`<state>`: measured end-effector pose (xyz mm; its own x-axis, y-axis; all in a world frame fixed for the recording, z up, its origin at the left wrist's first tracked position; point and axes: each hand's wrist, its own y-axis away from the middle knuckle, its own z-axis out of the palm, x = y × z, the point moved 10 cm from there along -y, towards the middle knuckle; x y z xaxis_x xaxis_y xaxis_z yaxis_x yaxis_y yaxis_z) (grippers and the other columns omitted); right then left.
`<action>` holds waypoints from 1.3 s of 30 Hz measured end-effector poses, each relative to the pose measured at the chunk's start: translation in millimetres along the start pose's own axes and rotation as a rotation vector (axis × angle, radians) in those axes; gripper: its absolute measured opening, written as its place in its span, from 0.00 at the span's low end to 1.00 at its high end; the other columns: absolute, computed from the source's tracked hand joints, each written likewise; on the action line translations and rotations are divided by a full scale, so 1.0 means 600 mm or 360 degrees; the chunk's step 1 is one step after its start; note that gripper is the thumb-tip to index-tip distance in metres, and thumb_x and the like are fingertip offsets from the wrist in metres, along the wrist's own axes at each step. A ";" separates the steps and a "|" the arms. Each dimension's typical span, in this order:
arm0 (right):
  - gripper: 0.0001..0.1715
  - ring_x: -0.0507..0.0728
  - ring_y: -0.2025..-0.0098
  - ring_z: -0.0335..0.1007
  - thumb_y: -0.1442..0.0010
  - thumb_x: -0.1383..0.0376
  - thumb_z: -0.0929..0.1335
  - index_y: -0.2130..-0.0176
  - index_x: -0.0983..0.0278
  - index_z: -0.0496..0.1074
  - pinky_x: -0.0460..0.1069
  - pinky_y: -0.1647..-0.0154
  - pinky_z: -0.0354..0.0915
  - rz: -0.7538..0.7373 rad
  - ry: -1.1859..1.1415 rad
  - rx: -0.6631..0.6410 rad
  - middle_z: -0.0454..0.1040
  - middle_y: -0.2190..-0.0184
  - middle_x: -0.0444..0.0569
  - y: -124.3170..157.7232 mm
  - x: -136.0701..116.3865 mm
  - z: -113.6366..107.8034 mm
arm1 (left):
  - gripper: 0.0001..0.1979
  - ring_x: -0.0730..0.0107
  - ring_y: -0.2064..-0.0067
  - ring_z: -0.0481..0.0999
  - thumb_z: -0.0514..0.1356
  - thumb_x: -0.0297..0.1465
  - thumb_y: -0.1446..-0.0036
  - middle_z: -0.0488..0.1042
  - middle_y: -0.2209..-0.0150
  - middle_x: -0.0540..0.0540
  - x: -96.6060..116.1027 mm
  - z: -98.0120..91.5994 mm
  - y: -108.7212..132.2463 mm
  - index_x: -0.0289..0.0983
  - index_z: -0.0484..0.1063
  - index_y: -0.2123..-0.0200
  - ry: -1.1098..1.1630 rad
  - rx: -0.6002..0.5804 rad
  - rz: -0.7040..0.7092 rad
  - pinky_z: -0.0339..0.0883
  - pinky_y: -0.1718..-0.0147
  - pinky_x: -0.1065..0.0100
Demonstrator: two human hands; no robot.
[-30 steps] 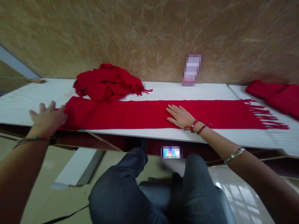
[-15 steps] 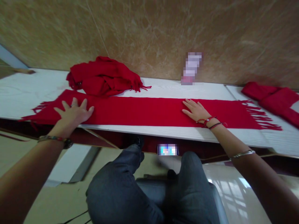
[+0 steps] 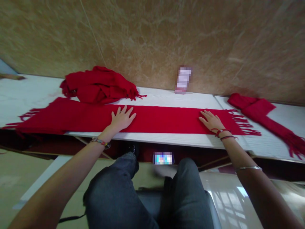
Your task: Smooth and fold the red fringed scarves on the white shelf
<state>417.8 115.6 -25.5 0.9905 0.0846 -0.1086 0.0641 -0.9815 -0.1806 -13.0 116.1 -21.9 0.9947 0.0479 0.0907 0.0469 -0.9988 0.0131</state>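
Long red scarf [image 3: 162,119] spread lengthwise along the front of the white bench [image 3: 166,138], left fringe [image 3: 25,115] near the bench's front edge, right fringe [image 3: 241,124] lying on the top. Left hand [image 3: 122,118] open, palm flat on the scarf's middle; right hand [image 3: 211,121] open too, flat beside the right fringe, grasping nothing. Looks like a smoothing step, cloth pinned flat. Calls next, probably, for even pressure and straight edges. Behind, touching the scarf: a crumpled red heap [image 3: 97,85]; well to the right, another red scarf [image 3: 259,109]
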 end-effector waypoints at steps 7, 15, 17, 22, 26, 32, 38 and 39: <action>0.29 0.64 0.37 0.56 0.37 0.56 0.57 0.42 0.66 0.66 0.65 0.40 0.56 0.0058 -0.0053 0.0098 0.63 0.39 0.58 -0.001 0.019 -0.005 | 0.31 0.44 0.32 0.45 0.37 0.44 0.37 0.46 0.31 0.42 0.001 -0.006 0.003 0.41 0.51 0.34 -0.0026 0.0031 -0.0015 0.44 0.40 0.37; 0.27 0.63 0.39 0.60 0.37 0.57 0.58 0.45 0.67 0.69 0.63 0.41 0.59 0.0072 -0.0068 0.0187 0.67 0.42 0.59 -0.006 0.026 -0.009 | 0.31 0.43 0.32 0.45 0.37 0.44 0.37 0.46 0.31 0.41 0.002 -0.006 0.003 0.40 0.52 0.34 0.0007 0.0042 -0.0004 0.44 0.40 0.37; 0.28 0.64 0.38 0.59 0.37 0.58 0.58 0.44 0.68 0.69 0.64 0.41 0.58 0.0093 -0.0055 0.0195 0.66 0.41 0.60 -0.005 0.027 -0.010 | 0.31 0.43 0.32 0.45 0.37 0.44 0.37 0.46 0.31 0.41 0.003 -0.008 0.004 0.40 0.52 0.34 0.0012 0.0061 0.0008 0.44 0.41 0.37; 0.27 0.63 0.39 0.61 0.37 0.58 0.58 0.45 0.67 0.69 0.63 0.42 0.59 0.0084 -0.0038 0.0205 0.67 0.42 0.59 -0.006 0.026 -0.009 | 0.31 0.44 0.33 0.46 0.37 0.44 0.37 0.48 0.32 0.41 0.002 -0.007 0.003 0.40 0.53 0.34 0.0006 0.0084 0.0006 0.46 0.41 0.38; 0.27 0.63 0.40 0.61 0.37 0.58 0.58 0.45 0.67 0.69 0.62 0.43 0.60 0.0069 -0.0039 0.0212 0.68 0.42 0.58 -0.008 0.026 -0.011 | 0.31 0.45 0.33 0.46 0.37 0.44 0.37 0.48 0.32 0.42 0.001 -0.007 0.002 0.41 0.53 0.34 0.0007 0.0090 0.0002 0.46 0.40 0.39; 0.28 0.63 0.39 0.60 0.37 0.59 0.58 0.44 0.70 0.68 0.60 0.41 0.59 0.0090 -0.0027 0.0159 0.66 0.42 0.61 -0.001 0.017 -0.018 | 0.31 0.44 0.33 0.47 0.37 0.43 0.37 0.48 0.32 0.41 0.004 -0.011 0.005 0.40 0.53 0.35 0.0013 0.0094 -0.0004 0.46 0.40 0.39; 0.32 0.64 0.34 0.49 0.38 0.54 0.60 0.37 0.62 0.59 0.67 0.39 0.52 -0.0043 0.0009 0.0274 0.56 0.35 0.54 0.011 -0.009 -0.043 | 0.32 0.41 0.33 0.45 0.37 0.44 0.37 0.46 0.32 0.39 0.005 -0.006 0.004 0.39 0.52 0.34 0.0048 0.0063 0.0022 0.44 0.41 0.37; 0.31 0.64 0.34 0.50 0.37 0.54 0.59 0.38 0.61 0.61 0.68 0.39 0.52 -0.0069 0.0007 0.0203 0.58 0.36 0.53 0.010 -0.011 -0.036 | 0.32 0.41 0.32 0.44 0.37 0.44 0.37 0.46 0.31 0.40 0.005 -0.005 0.003 0.39 0.52 0.34 0.0049 0.0054 0.0022 0.44 0.41 0.36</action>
<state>414.2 105.4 -5.0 0.9877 0.1253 -0.0935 0.0910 -0.9470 -0.3081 -10.0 114.4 -18.3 0.9921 0.0336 0.1211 0.0366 -0.9991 -0.0224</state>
